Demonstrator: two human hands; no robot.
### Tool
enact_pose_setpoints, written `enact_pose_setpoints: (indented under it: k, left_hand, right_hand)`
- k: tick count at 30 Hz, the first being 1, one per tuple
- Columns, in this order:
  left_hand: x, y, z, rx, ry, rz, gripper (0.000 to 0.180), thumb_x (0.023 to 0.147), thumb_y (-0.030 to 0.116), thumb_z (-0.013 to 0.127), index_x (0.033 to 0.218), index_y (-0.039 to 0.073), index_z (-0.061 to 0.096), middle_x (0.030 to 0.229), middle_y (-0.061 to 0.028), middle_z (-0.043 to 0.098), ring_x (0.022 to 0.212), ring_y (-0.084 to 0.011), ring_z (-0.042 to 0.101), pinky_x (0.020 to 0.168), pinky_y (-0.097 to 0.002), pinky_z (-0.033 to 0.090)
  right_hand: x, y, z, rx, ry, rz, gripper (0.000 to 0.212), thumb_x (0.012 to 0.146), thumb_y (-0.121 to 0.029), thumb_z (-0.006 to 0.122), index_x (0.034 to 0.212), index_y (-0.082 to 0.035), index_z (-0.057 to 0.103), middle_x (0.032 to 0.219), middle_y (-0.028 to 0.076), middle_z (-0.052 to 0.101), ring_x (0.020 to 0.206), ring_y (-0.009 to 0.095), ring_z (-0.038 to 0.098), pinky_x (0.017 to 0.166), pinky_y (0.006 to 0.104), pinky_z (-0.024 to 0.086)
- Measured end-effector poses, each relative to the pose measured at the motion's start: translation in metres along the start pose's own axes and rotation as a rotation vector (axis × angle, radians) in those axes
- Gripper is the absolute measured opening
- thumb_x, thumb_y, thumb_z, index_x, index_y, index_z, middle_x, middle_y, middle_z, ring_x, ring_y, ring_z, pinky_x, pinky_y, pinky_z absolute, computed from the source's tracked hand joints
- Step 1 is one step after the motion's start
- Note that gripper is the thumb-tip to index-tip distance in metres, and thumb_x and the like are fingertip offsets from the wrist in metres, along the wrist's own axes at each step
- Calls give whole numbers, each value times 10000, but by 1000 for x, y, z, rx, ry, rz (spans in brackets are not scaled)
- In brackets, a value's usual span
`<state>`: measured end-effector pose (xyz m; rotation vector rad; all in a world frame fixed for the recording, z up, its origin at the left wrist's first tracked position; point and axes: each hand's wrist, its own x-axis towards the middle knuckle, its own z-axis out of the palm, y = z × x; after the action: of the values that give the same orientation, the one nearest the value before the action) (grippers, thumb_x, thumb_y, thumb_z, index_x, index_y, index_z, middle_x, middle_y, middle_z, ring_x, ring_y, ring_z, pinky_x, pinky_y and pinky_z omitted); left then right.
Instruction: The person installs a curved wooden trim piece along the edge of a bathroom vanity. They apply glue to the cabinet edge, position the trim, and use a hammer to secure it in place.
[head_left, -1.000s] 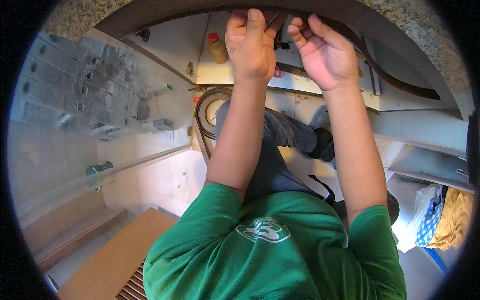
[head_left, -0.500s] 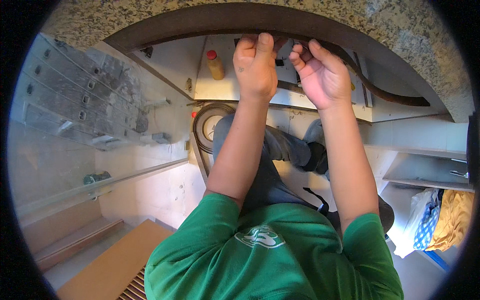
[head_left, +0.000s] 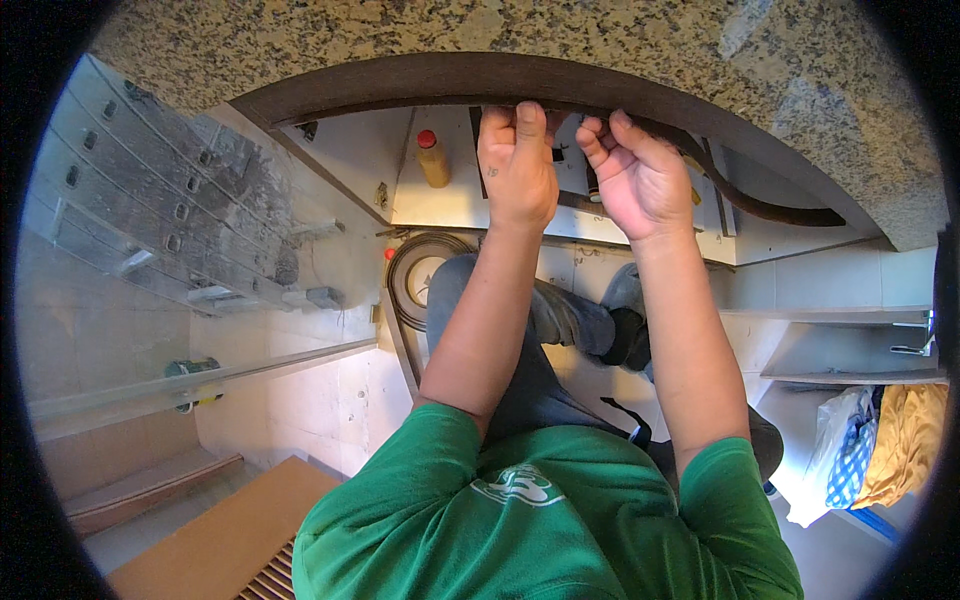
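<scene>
A dark brown wooden panel (head_left: pixel 400 80) runs beneath the granite countertop and looks bowed in the fisheye picture. My left hand (head_left: pixel 518 175) grips its lower edge, thumb on the front and fingers tucked behind, partly hidden. Close by on the right, my right hand (head_left: pixel 645 190) is raised palm toward me, fingers curled in near the thumb at the same edge. Whatever lies in that pinch is too small to make out. From the edge right of this hand, a narrow dark brown strip (head_left: pixel 780 208) hangs loose in a curve.
Inside the cabinet stands a yellowish bottle with a red cap (head_left: pixel 433 160). A coil of dark banding (head_left: pixel 405 280) lies by my knee. Glass (head_left: pixel 110 290) spans the left side, near a wooden board (head_left: pixel 220 530). Bags and yellow cloth (head_left: pixel 900 445) rest at the right.
My view has tilted, so the countertop and panel appear lower in the picture. Both hands stay at the panel's lower edge with much the same grip.
</scene>
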<state>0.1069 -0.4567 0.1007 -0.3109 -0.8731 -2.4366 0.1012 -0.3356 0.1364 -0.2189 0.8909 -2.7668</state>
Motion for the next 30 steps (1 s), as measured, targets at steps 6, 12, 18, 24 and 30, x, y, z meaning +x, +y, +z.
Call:
enact_pose_setpoints:
  k: [6, 12, 18, 24, 30]
  left_hand:
    - [0, -1, -1, -14, -22, 3, 343, 999, 235, 576, 1246, 27, 461, 1240, -135, 570, 1153, -274, 566, 1010, -455, 457]
    - [1, 9, -5, 79, -27, -26, 339, 1003, 258, 569, 1248, 51, 459, 1247, -115, 568, 1160, -267, 558, 1026, -469, 439]
    - [9, 21, -10, -154, 136, -25, 333, 1018, 314, 533, 1250, 85, 465, 1226, -87, 579, 1141, -247, 562, 1003, -470, 436]
    - [7, 12, -2, -250, 176, -11, 401, 988, 442, 550, 1239, 135, 491, 1194, -39, 580, 1098, -218, 569, 960, -418, 454]
    - [9, 6, -1, -251, 227, 22, 349, 998, 445, 526, 1175, 145, 509, 1178, -18, 591, 1074, -197, 581, 942, -401, 465]
  right_hand:
    - [0, -2, 1, 12, -9, -4, 137, 831, 21, 670, 967, 43, 669, 924, 139, 682, 896, 303, 664, 847, 439, 557]
    - [2, -2, 0, 22, -5, 9, 175, 831, 25, 669, 1005, 39, 654, 950, 146, 676, 899, 304, 663, 829, 436, 562]
    - [0, -2, -2, 13, 0, 17, 206, 834, 33, 659, 1039, 43, 638, 974, 137, 675, 908, 308, 659, 829, 431, 568]
    - [0, -3, -1, -4, 27, 8, 212, 836, 37, 657, 1047, 11, 646, 957, 125, 677, 891, 310, 657, 837, 438, 569]
    - [0, -6, -2, -23, 35, 14, 197, 843, 35, 659, 1037, 7, 646, 958, 116, 673, 883, 301, 655, 828, 438, 569]
